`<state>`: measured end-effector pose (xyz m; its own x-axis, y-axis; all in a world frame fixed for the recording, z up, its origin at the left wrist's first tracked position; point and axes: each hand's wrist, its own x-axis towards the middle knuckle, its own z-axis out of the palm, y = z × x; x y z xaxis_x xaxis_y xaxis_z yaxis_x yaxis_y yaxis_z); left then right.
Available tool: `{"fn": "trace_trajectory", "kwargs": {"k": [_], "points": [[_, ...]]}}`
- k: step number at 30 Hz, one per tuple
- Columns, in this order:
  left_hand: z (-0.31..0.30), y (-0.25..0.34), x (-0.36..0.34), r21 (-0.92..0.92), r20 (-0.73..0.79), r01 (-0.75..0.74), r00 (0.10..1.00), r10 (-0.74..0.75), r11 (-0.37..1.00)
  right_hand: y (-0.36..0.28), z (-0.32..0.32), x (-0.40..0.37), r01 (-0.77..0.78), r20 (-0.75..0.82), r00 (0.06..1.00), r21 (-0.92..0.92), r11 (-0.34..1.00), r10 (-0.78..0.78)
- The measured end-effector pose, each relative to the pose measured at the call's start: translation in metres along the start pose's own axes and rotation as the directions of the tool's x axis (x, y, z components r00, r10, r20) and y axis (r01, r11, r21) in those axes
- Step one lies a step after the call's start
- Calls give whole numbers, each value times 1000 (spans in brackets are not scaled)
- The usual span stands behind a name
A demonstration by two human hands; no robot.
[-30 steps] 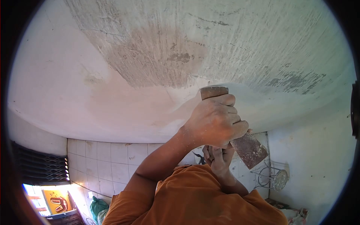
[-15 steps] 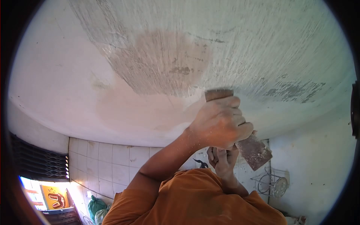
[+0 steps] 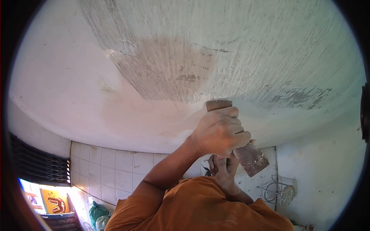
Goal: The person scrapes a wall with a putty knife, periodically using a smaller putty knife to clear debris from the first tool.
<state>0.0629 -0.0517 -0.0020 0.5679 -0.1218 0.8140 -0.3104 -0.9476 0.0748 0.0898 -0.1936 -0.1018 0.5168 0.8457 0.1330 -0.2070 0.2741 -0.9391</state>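
Observation:
My left hand (image 3: 219, 131) is closed in a fist around a flat brown scraper (image 3: 219, 105). The scraper's edge lies against or very near the pale wall (image 3: 142, 123), just below a rough, streaked area. From the lower side of the fist sticks out a wide brown blade (image 3: 252, 158) dusted with white bits; whether it belongs to the same scraper is hidden. Below and behind that fist is my right hand (image 3: 224, 169), its fingers curled close to this blade. What it grips, if anything, I cannot make out.
White tiles (image 3: 111, 165) run below the wall. A round-topped stool (image 3: 286, 195) stands at the lower right. At the lower left are a dark folding gate (image 3: 38, 161), a yellow sign (image 3: 56, 201) and a green bag (image 3: 98, 211).
My left hand and the scraper have come down and slightly left in view. The lower blade and my right hand have shifted left too.

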Motion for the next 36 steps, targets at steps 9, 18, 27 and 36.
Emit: {"fn": "trace_trajectory", "kwargs": {"k": [9, 18, 27, 36], "points": [[8, -1, -2, 1, -70, 14, 997, -14, 1000, -9, 4, 3, 20, -6, 1000, 32, 999, -20], [3, -4, 0, -8, -29, -31, 999, 31, 999, -8, 5, 7, 17, -19, 1000, 9, 1000, -17], [-7, -4, 7, -8, -27, -35, 999, 35, 999, -11, 10, 4, -8, -31, 999, 13, 1000, 9], [-8, -7, 3, 9, -20, -42, 999, 42, 999, 0, 7, 7, -8, -18, 1000, -58, 998, 7]]}}
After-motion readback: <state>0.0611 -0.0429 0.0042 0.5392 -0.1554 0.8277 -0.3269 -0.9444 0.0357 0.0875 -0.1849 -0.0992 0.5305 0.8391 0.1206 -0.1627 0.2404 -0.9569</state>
